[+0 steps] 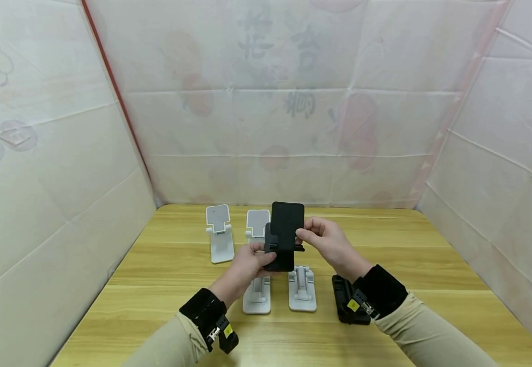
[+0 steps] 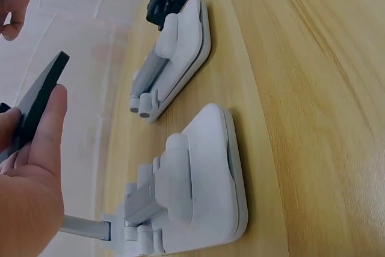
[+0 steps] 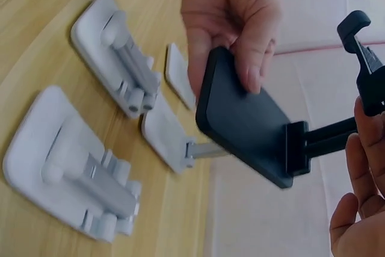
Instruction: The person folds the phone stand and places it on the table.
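Wooden table (image 1: 385, 255) fills your view, white sheeting (image 1: 293, 102) walled around it on three sides. On the table: two white phone stands stand unfolded at the back, far-left one (image 1: 220, 234) in the open, second one (image 1: 257, 223) partly hidden behind what you hold. Nearer you, two white stands lie folded flat side by side (image 1: 256, 298) (image 1: 302, 288), and a black folded stand (image 1: 346, 300) lies just right of them, partly under your right wrist. You hold a black phone stand (image 1: 284, 235) in the air above the folded white ones, both hands on it. Your left hand (image 1: 247, 265) grips its base plate, fingers curled round the edge. Your right hand (image 1: 323, 239) pinches the upper part at the arm and cradle, thumb and fingers closed on it.
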The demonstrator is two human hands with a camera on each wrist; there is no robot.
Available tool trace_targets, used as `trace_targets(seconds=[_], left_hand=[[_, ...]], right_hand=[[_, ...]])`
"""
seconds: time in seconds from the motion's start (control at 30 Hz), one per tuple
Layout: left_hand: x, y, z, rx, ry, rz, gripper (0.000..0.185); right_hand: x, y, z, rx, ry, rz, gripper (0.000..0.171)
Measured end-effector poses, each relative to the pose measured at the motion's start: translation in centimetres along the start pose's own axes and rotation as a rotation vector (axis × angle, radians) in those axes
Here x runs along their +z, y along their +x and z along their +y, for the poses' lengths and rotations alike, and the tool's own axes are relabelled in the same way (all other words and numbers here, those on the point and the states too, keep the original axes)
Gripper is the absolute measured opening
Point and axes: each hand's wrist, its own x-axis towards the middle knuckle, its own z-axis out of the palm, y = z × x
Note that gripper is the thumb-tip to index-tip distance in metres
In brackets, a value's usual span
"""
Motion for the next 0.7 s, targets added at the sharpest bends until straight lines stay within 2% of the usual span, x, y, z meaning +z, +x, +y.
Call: trace_targets(seconds=[0.23,0.5,0.7], left_hand=[[0.0,0.0,0.3,0.006,0.059,0.073,0.031],[-0.3,0.8,0.5,0.040,0.236,0.223,0.030],[-0.5,1.0,0.5,0.101,0.307,0.240,0.026]], right_hand=[[-0.9,0.1,0.8,0.025,-0.067,-0.003,0.031],[-1.7,0.7,2.3,0.078,-0.135,-0.035,0.027],[-1.9,1.0,3.5,0.087,-0.198,-0.033,0.026]])
